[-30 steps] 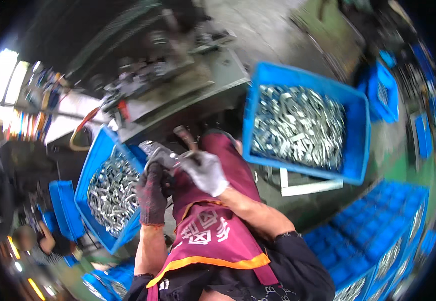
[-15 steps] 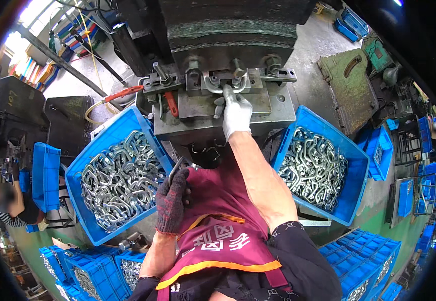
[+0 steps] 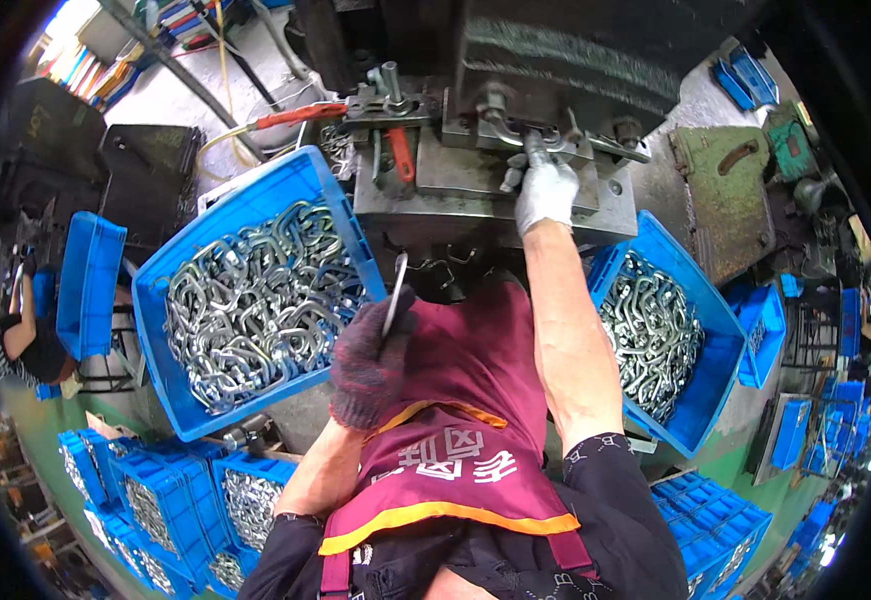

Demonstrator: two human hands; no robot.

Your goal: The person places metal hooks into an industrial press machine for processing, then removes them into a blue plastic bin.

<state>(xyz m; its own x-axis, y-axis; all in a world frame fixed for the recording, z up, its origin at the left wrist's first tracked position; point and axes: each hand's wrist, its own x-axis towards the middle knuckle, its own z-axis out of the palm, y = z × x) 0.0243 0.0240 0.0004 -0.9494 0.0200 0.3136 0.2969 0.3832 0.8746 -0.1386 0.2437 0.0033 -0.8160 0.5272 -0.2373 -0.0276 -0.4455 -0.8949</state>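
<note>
My left hand [image 3: 370, 365], in a dark knitted glove, is closed around a bent metal rod [image 3: 396, 290] that sticks up past the fingers in front of my apron. Ahead, my right hand [image 3: 547, 190], in a white glove, reaches into the press. Its fingertips grip a curved, shiny metal rod [image 3: 500, 130] lying at the die block [image 3: 455, 170], under the dark press ram [image 3: 565, 60]. The fingers partly cover that rod, and its middle is hidden.
A blue crate [image 3: 180, 405] heaped with bent rods stands at my left, and another blue crate [image 3: 720, 400] of rods at my right. Red-handled pliers [image 3: 300, 115] lie left of the die. Stacked blue crates [image 3: 160, 500] stand behind on the left. Another person [image 3: 25, 340] works far left.
The view has swung left, so the press now appears farther right. My left hand has raised its rod more upright. My right hand stays at the die with the curved rod.
</note>
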